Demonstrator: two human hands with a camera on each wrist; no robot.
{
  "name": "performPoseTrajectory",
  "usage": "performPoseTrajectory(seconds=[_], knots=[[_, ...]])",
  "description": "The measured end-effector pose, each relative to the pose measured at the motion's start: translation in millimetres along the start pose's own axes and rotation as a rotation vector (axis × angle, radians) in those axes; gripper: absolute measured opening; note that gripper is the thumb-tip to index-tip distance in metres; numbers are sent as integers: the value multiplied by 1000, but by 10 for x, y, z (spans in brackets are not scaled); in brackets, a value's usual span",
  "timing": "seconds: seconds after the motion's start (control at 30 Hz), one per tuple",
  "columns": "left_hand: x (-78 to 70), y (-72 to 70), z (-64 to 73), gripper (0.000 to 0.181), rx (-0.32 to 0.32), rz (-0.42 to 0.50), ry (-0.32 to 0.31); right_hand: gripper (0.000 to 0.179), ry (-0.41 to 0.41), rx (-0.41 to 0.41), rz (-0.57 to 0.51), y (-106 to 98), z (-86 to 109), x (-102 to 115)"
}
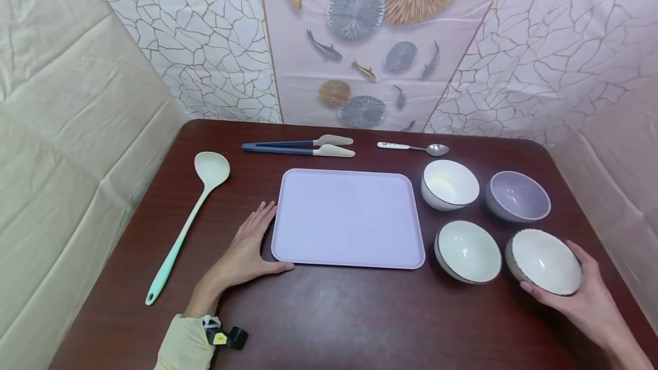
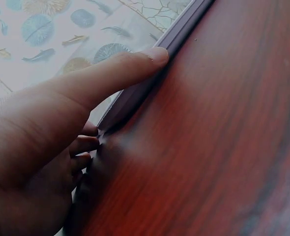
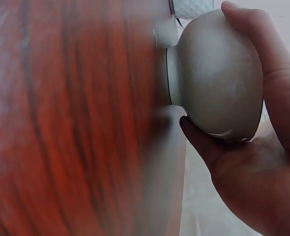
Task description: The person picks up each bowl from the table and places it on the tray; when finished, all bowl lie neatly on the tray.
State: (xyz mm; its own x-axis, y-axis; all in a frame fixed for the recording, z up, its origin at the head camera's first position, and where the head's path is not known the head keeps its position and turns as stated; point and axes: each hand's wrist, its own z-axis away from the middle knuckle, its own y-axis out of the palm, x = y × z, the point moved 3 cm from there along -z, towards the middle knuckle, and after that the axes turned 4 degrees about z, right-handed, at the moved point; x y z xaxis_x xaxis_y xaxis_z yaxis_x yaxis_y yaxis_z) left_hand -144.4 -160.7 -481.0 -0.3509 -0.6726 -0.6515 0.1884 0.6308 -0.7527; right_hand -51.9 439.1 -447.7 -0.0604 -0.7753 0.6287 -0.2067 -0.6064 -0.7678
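At the front left corner of a pale lilac rectangular tray (image 1: 346, 218), my left hand (image 1: 247, 253) lies with fingers spread along the left side. Its thumb reaches along the front edge; in the left wrist view the thumb of the left hand (image 2: 81, 98) touches the tray's rim (image 2: 152, 66). At the right, my right hand (image 1: 583, 296) grips the side of a cream bowl (image 1: 545, 261) with a dark rim. The right wrist view has the right hand (image 3: 263, 162) around the outside of this bowl (image 3: 223, 73), its foot at the dark wooden table.
Near the held bowl stand another cream bowl (image 1: 468, 253), a white bowl (image 1: 449, 184) and a purple bowl (image 1: 517, 196). Behind the tray lie blue tongs (image 1: 298, 147) and a spoon (image 1: 411, 147). A mint-handled ladle (image 1: 190, 221) lies left. Fabric walls (image 1: 67, 130) border the table.
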Motion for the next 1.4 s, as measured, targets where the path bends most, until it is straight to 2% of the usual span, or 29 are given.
performPoseTrajectory(seconds=[0.53, 0.77, 0.9, 1.07, 1.23, 1.4], knots=[[-2, 19, 0, 122, 7, -6, 11, 112, 17, -41, -20, 10, 12, -48], [-2, 12, 3, 122, 6, -7, 7, 109, -3, -100, -77, -48, -22, 25], [3, 5, 5, 122, 7, -9, 2, 107, -14, -94, -98, -79, -51, 78], [5, 14, 19, 122, 3, -6, 14, 108, -15, -84, -65, -117, -36, 132], [8, 10, 22, 122, -1, -4, 27, 109, -11, -65, -34, -208, -84, 289], [13, -7, 9, 122, -14, -6, 45, 109, -54, -49, -16, -277, -298, 638]])
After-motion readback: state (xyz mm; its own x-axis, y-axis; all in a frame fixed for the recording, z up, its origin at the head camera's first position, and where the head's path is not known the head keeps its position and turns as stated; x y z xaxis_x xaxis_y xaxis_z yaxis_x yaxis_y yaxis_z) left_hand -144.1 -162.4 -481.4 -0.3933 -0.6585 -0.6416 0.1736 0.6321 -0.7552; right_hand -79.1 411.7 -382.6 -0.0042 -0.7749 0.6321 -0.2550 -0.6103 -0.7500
